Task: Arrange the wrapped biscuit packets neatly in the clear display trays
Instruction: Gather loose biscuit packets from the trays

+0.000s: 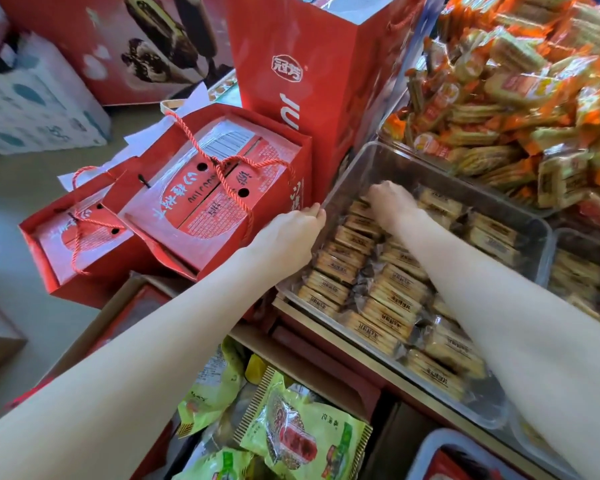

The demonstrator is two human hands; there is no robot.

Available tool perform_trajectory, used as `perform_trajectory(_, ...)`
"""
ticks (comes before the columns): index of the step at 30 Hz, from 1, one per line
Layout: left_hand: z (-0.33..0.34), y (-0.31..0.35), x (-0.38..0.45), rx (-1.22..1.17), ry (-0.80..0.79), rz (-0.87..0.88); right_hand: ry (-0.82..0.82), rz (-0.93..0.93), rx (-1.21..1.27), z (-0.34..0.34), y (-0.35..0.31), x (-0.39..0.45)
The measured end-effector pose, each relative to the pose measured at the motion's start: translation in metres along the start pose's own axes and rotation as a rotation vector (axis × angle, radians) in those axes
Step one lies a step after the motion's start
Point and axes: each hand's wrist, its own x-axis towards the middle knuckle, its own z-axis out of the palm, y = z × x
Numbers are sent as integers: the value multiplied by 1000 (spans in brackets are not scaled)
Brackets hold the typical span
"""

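On shelf edge at centre-right, clear tray (pixel 371 157) is sitting w/ packets (pixel 347 268) lined up on edge in rows along its left side, more lying looser toward the right wall. Left hand (pixel 288 237) is resting against tray's left wall from outside, fingers curled over the rim, holding it. Right hand (pixel 390 199) is reaching down inside, at far end of the left row; fingers are curled onto the top packets there, but can't tell if it's pinching one or just pressing. 2nd tray (pixel 568 237) is touching the first on its right, also w/ packets, mostly cut off by frame edge. Behind both, heap of orange packs (pixel 499 109) is piling up high. Left of tray, red gift bags (pixel 208 199) w/ rope handles are standing on floor, tall red box (pixel 312 71) just behind them. Below shelf, green snack bags (pixel 291 431) are lying in a carton.
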Motion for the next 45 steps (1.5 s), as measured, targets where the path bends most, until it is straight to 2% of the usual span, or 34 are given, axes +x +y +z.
perform_trajectory(5,1,0,2,-20,12,16,-23,59,53,7,7,14)
perform_trajectory(14,1,0,1,-12,9,5,-273,-55,19,-10,9,14)
perform_trajectory(18,-1,2,-1,-26,-2,-16,-293,-41,19,-12,18,13)
perform_trajectory(21,-3,3,-1,-12,-3,-16,-244,-33,-12,-10,14,10)
perform_trajectory(24,-1,3,1,-26,0,-17,-154,-14,131,-12,19,4)
perform_trajectory(30,-2,6,1,-17,-8,-6,234,-26,456,-46,31,-49)
perform_trajectory(32,-7,8,1,-37,-4,-38,316,4,593,-61,29,-75)
perform_trajectory(34,-14,16,-2,-102,43,-79,290,89,846,-76,29,-107)
perform_trajectory(36,-22,31,-8,-221,162,-90,240,149,1060,-89,33,-141)
perform_trajectory(39,-41,63,-21,-583,357,-16,234,128,1197,-102,48,-184)
perform_trajectory(40,-48,75,-26,-769,367,16,235,106,1216,-107,51,-195)
perform_trajectory(42,-63,99,-37,-1154,286,71,255,86,1219,-114,60,-213)
perform_trajectory(43,-68,109,-43,-1255,246,99,257,76,1215,-117,64,-221)
perform_trajectory(45,-74,121,-51,-1245,226,148,239,45,1213,-124,71,-236)
